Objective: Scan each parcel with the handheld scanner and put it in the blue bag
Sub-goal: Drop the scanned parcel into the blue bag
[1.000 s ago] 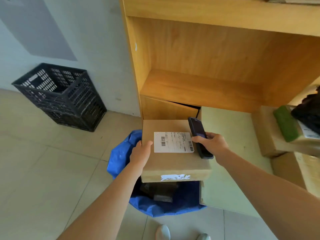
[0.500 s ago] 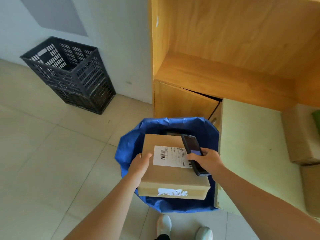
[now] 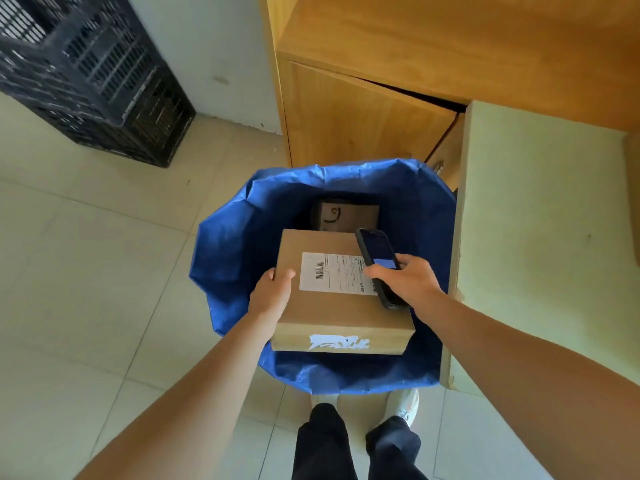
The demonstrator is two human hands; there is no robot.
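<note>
Parcel [image 3: 341, 292] — left hand [image 3: 272, 294] gripping

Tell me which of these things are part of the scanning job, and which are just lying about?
Part of the job:
- parcel, held by the left hand
- scanner, in the right hand
- blue bag
- box already in the bag

Just lying about:
- black crate
- wooden cabinet

Brown cardboard parcel [image 3: 341, 289] with a white barcode label [image 3: 332, 273]; blue bag [image 3: 239, 244]; black handheld scanner [image 3: 375, 261], blue-lit screen; black lattice crate [image 3: 86, 71].
</note>
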